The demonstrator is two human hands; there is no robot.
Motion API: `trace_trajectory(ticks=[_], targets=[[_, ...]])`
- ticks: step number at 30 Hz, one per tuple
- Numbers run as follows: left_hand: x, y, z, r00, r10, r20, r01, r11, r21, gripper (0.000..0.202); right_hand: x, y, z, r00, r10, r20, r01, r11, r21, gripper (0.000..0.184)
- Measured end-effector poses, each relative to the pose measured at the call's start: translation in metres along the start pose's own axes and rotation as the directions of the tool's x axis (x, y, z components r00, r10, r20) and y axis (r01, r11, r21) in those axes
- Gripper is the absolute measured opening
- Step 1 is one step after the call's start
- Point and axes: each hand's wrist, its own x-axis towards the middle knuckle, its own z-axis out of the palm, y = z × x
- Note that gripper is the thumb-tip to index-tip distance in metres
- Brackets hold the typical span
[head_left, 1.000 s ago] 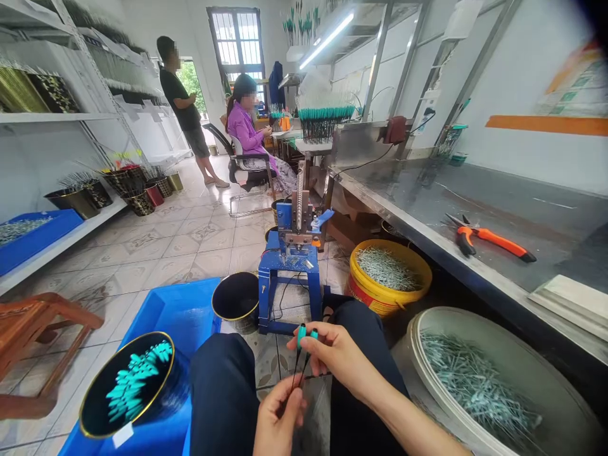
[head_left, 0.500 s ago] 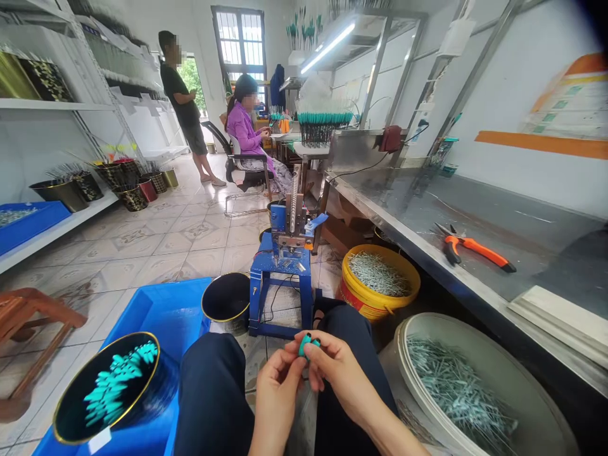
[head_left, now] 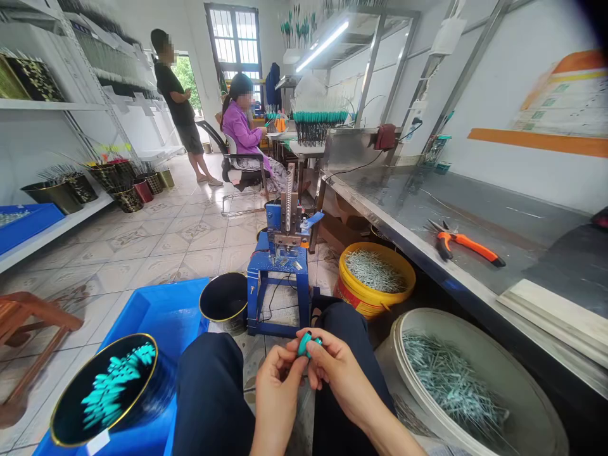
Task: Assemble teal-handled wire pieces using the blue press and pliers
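Between my knees, my left hand (head_left: 280, 381) and my right hand (head_left: 342, 368) meet, thumbs and fingers pinched together. Pinched in both is a small turquoise piece with a dark tip (head_left: 304, 344); a second bit of turquoise and black shows at the right fingertips. Fingers cover most of it, so its full shape cannot be made out. To the left, many similar turquoise pieces (head_left: 110, 387) lie in a tilted black bucket with a gold rim (head_left: 164, 386). That bucket rests in a blue tray (head_left: 173, 301).
A blue bench press (head_left: 280, 263) stands ahead, beside another black bucket (head_left: 223, 301). At right are a yellow bucket (head_left: 349, 288) and a white tub (head_left: 532, 396) of thin metal pieces. Orange-handled pliers (head_left: 475, 247) lie on the metal table (head_left: 394, 196). Two people are farther back.
The view has shifted slightly, so surroundings sit a little farther left. My hands keep nearly the same pinch, with the turquoise piece turned slightly.
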Motion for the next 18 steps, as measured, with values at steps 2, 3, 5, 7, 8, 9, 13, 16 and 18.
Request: trace_trajectory(ticks=[2, 3, 5, 7, 8, 9, 13, 16, 18], targets=[[0.000, -0.002, 0.000, 1.000, -0.008, 0.004, 0.008, 1.000, -0.022, 0.025, 0.000, 0.001, 0.000, 1.000, 0.004, 0.003, -0.004, 1.000, 0.005, 0.025], [0.000, -0.002, 0.000, 1.000, -0.015, 0.010, 0.015, 0.999, -0.038, 0.025, 0.000, 0.001, 0.000, 1.000, 0.002, 0.000, -0.002, 1.000, 0.004, 0.025], [-0.001, 0.000, 0.002, 0.999, -0.033, 0.029, 0.035, 0.997, -0.072, 0.024, -0.001, 0.001, 0.000, 1.000, -0.008, -0.010, 0.008, 1.000, -0.012, 0.027], [-0.002, 0.004, 0.004, 0.997, -0.064, 0.045, 0.068, 0.993, -0.098, 0.023, -0.001, 0.000, 0.001, 1.000, -0.018, -0.024, 0.017, 0.999, -0.029, 0.029], [-0.003, 0.006, 0.005, 0.996, -0.080, 0.048, 0.085, 0.990, -0.109, 0.023, -0.002, -0.001, 0.002, 0.999, -0.019, -0.028, 0.018, 0.999, -0.036, 0.031], [-0.004, 0.008, 0.006, 0.994, -0.095, 0.051, 0.100, 0.987, -0.123, 0.023, -0.002, -0.002, 0.003, 0.999, -0.019, -0.028, 0.018, 0.999, -0.043, 0.032], [-0.005, 0.007, 0.006, 0.989, -0.127, 0.074, 0.139, 0.972, -0.190, 0.023, -0.003, -0.007, 0.007, 0.999, -0.017, -0.032, 0.014, 0.997, -0.079, 0.034], [-0.005, 0.002, 0.005, 0.987, -0.135, 0.089, 0.149, 0.972, -0.183, 0.021, -0.002, -0.006, 0.008, 0.998, -0.021, -0.060, 0.014, 0.993, -0.119, 0.033], [-0.004, 0.000, 0.004, 0.988, -0.135, 0.078, 0.145, 0.979, -0.141, 0.022, -0.001, -0.005, 0.008, 0.995, -0.023, -0.095, 0.009, 0.990, -0.142, 0.033]])
